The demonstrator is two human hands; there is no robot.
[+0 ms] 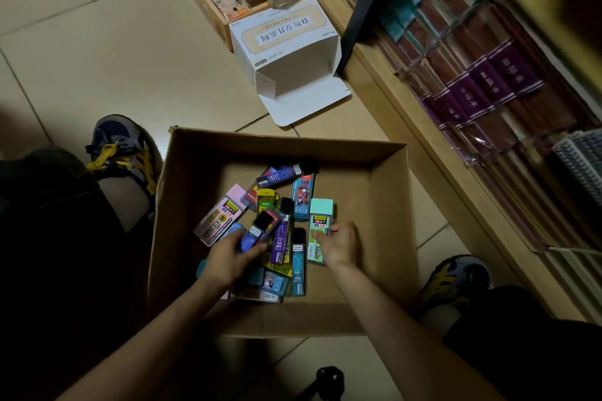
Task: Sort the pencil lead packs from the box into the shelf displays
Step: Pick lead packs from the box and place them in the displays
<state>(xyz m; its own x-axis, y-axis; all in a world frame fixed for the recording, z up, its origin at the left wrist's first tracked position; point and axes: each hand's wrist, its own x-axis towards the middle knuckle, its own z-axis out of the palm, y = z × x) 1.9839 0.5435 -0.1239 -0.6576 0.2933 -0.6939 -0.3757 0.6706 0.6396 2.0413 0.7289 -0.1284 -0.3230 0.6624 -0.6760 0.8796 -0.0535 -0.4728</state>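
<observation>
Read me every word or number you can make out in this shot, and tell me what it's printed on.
"2B 0.7" and "200": mint-green lead pack by the right hand.
"0.7" and "200": pink lead pack.
White open carton: upside-down Chinese title, too blurred to read.
Purple book spines: Chinese characters, unclear.
Other packs in the brown cardboard box: too small to read.

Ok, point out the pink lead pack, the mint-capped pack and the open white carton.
pink lead pack (pixel 221 216): head view, label.
mint-capped pack (pixel 321 207): head view, mint cap.
open white carton (pixel 283 29): head view, printed top.
</observation>
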